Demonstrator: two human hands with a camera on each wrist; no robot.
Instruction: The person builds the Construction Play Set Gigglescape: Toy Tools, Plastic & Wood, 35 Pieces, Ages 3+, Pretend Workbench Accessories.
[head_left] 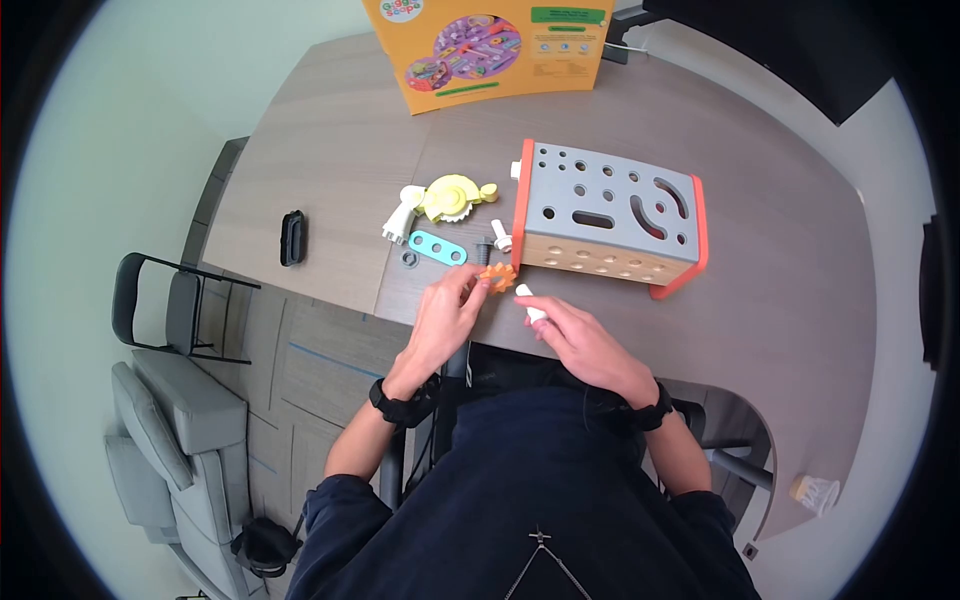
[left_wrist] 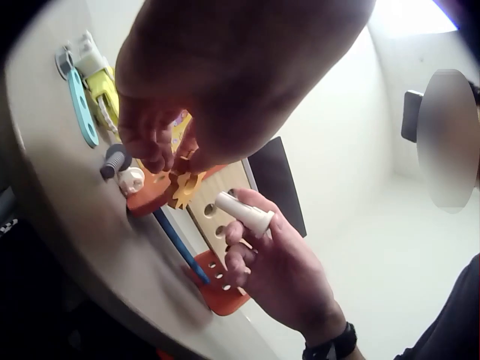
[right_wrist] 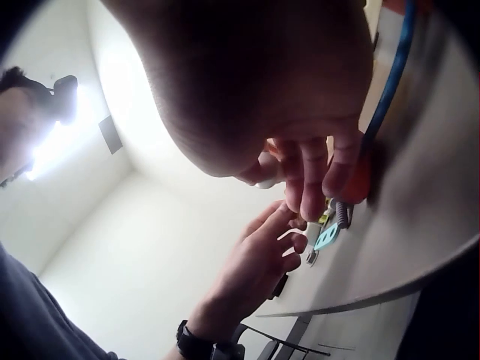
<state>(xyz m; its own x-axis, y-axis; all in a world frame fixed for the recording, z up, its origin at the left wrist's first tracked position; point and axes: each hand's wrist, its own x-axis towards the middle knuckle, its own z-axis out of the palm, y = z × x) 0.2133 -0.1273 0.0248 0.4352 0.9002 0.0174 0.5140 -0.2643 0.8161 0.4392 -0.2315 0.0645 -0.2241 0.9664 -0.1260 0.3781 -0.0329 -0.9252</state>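
My left hand (head_left: 440, 322) pinches an orange toy gear (head_left: 497, 279) between thumb and fingertips, close by the front left corner of a toy workbench (head_left: 590, 252). A little to the right, my right hand (head_left: 588, 348) holds a white plastic peg (left_wrist: 241, 213) with a wide collar at one end. In the left wrist view its narrow end points toward the gear. Just beyond the left hand lie a grey screw (head_left: 484, 252), a white screw (head_left: 502, 240), a teal strip (head_left: 437, 247) with holes and a grey nut (head_left: 409, 259).
A yellow toy piece (head_left: 452, 197) with a white part (head_left: 400, 216) lies left of the workbench. Farther left is a small black tray (head_left: 292, 238). A yellow box (head_left: 490, 60) stands at the back, beside a black monitor (head_left: 780, 45). The table's front edge runs beneath my hands.
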